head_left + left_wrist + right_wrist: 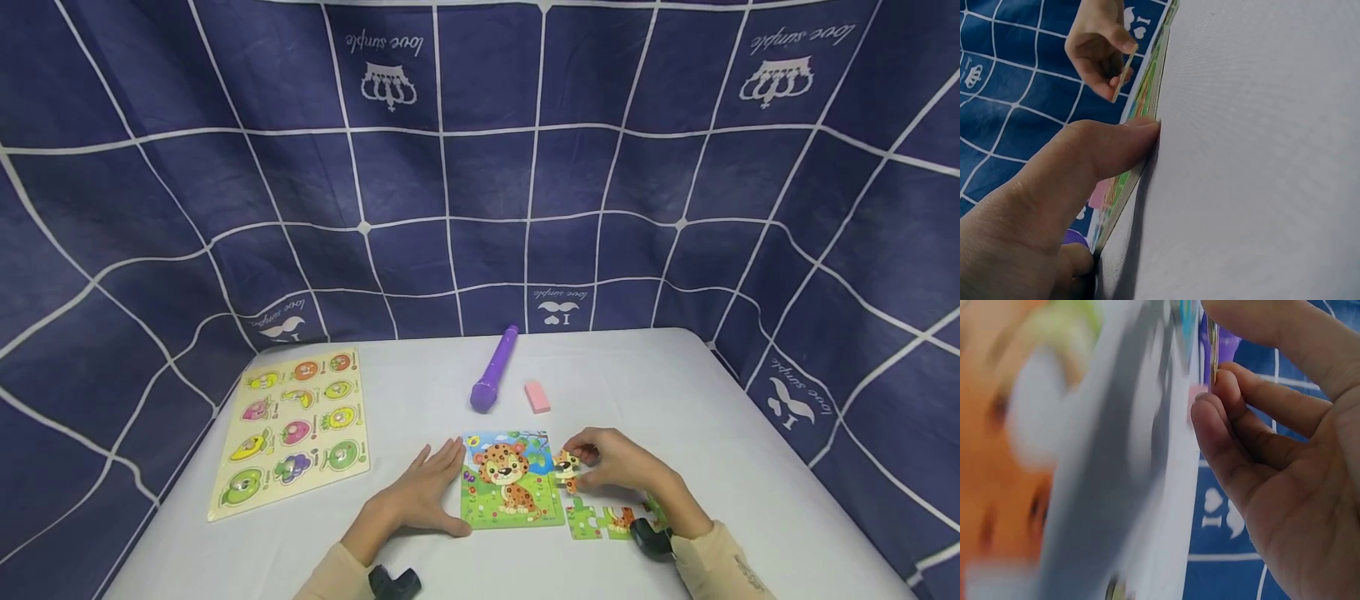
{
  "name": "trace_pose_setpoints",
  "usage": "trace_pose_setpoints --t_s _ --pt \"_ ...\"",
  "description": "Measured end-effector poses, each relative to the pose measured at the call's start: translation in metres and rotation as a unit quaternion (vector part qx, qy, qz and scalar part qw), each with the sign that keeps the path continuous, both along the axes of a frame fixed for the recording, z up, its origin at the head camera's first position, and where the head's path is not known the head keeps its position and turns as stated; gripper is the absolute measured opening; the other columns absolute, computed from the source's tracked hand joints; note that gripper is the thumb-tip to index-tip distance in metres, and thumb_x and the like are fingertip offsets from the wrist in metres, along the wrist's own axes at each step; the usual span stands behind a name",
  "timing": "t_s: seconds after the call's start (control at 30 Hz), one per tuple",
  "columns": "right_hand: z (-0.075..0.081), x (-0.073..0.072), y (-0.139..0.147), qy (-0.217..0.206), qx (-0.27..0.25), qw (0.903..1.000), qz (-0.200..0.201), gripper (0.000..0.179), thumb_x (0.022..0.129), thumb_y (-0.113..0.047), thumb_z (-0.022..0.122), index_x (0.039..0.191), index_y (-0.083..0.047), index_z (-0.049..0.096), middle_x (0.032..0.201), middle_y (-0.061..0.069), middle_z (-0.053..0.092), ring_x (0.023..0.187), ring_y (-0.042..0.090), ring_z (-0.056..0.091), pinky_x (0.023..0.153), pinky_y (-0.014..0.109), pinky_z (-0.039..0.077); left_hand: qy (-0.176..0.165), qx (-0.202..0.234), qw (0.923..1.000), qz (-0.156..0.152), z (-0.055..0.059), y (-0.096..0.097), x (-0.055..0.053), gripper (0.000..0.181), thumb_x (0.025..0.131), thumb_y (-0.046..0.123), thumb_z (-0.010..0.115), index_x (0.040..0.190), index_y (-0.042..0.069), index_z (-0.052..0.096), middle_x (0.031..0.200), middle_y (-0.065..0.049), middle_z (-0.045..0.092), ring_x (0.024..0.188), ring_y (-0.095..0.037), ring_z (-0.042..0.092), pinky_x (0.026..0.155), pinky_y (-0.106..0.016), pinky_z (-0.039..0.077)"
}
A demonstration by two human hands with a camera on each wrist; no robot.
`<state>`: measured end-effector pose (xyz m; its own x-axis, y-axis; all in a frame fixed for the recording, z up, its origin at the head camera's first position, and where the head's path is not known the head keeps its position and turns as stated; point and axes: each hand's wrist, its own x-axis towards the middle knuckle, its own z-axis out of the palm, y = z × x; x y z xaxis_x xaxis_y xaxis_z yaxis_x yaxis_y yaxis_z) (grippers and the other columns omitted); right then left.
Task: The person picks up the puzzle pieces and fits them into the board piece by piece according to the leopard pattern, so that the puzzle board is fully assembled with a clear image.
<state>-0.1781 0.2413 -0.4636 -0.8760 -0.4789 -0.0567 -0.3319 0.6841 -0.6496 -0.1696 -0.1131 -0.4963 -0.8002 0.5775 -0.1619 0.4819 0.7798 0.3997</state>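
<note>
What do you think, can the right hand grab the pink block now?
Probably yes: the pink block lies just beyond the right hand, with bare white table between them. But that hand pinches a puzzle piece, so it would likely need to put that down first.

Fruit board [315, 412] at left on white table [420, 383]; purple rod [497, 367], apparently a toy microphone, near pink block [537, 397]; blue gridded cloth [487, 179] behind.
</note>
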Motion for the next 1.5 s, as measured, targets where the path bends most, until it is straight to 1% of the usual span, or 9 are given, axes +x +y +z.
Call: trace_pose_setpoints --t_s 0.17,0.3,0.47,0.6,0.7,0.93,1.17,1.5 --pt "0.001 -0.002 -0.024 0.01 -0.005 0.9995 0.031 0.051 0.069 -0.015 0.085 0.114 0.0 0.066 0.092 -0.001 0.062 0.082 0.01 0.055 0.07 0.02 0.052 0.003 0.0 1.0 -0.003 0.0 -0.002 0.001 0.126 0.062 0.075 0.071 0.154 0.003 0.022 0.164 -0.009 0.014 0.153 -0.026 0.013 0.125 -0.053 0.008" --pt "0.0 -0.003 -0.044 0.017 -0.003 0.9988 0.047 0.047 0.07 -0.015 0.084 0.112 -0.001 0.067 0.09 0.001 0.061 0.08 0.011 0.054 0.069 0.021 0.051 0.004 -0.002 1.0 -0.005 0.0 -0.002 0.001 0.126 0.063 0.075 0.071 0.154 0.003 0.022 0.164 -0.009 0.014 0.153 -0.026 0.013 0.125 -0.053 0.008" --pt "-0.002 -0.004 -0.064 0.028 0.003 0.9981 0.054 0.048 0.071 -0.015 0.083 0.114 0.0 0.068 0.087 0.0 0.062 0.078 0.013 0.053 0.067 0.02 0.049 0.005 -0.006 0.9999 -0.007 0.003 -0.002 0.001 0.126 0.064 0.076 0.07 0.154 0.003 0.022 0.164 -0.009 0.013 0.153 -0.025 0.013 0.125 -0.052 0.008" --pt "-0.003 -0.005 -0.076 0.052 0.028 0.9967 0.056 0.049 0.071 -0.016 0.083 0.115 -0.001 0.068 0.088 -0.001 0.062 0.078 0.011 0.052 0.068 0.019 0.048 0.006 -0.005 0.9999 -0.007 0.004 -0.002 0.001 0.125 0.064 0.075 0.07 0.154 0.003 0.022 0.164 -0.01 0.014 0.153 -0.026 0.013 0.125 -0.053 0.008" --pt "-0.003 -0.006 -0.081 0.067 0.047 0.9951 0.056 0.05 0.071 -0.018 0.083 0.116 -0.002 0.069 0.089 -0.003 0.061 0.078 0.008 0.049 0.069 0.02 0.047 0.005 -0.007 0.9999 -0.009 0.003 -0.003 0.001 0.126 0.064 0.076 0.07 0.154 0.004 0.021 0.164 -0.009 0.013 0.153 -0.026 0.013 0.125 -0.053 0.008" --pt "-0.004 -0.007 -0.089 0.068 0.076 0.9937 0.047 0.049 0.07 -0.019 0.082 0.116 -0.005 0.07 0.089 -0.007 0.058 0.078 0.006 0.048 0.069 0.019 0.045 0.006 -0.006 0.9999 -0.013 0.001 -0.003 0.0 0.126 0.065 0.077 0.069 0.155 0.004 0.019 0.165 -0.009 0.012 0.153 -0.025 0.012 0.125 -0.053 0.007" --pt "-0.003 -0.008 -0.094 0.054 0.076 0.9946 0.045 0.049 0.07 -0.018 0.083 0.115 -0.003 0.07 0.091 -0.004 0.061 0.08 0.008 0.05 0.07 0.021 0.047 0.013 -0.01 0.9998 -0.013 -0.001 -0.003 -0.001 0.126 0.065 0.078 0.068 0.155 0.004 0.019 0.165 -0.008 0.012 0.153 -0.025 0.012 0.125 -0.052 0.008" --pt "-0.001 -0.007 -0.097 0.053 0.082 0.9942 0.046 0.049 0.07 -0.017 0.083 0.116 -0.004 0.07 0.089 -0.004 0.059 0.077 0.008 0.047 0.068 0.02 0.043 0.012 -0.002 0.9998 -0.014 0.0 -0.003 0.001 0.125 0.064 0.076 0.07 0.154 0.003 0.021 0.164 -0.01 0.015 0.153 -0.026 0.014 0.125 -0.053 0.009"
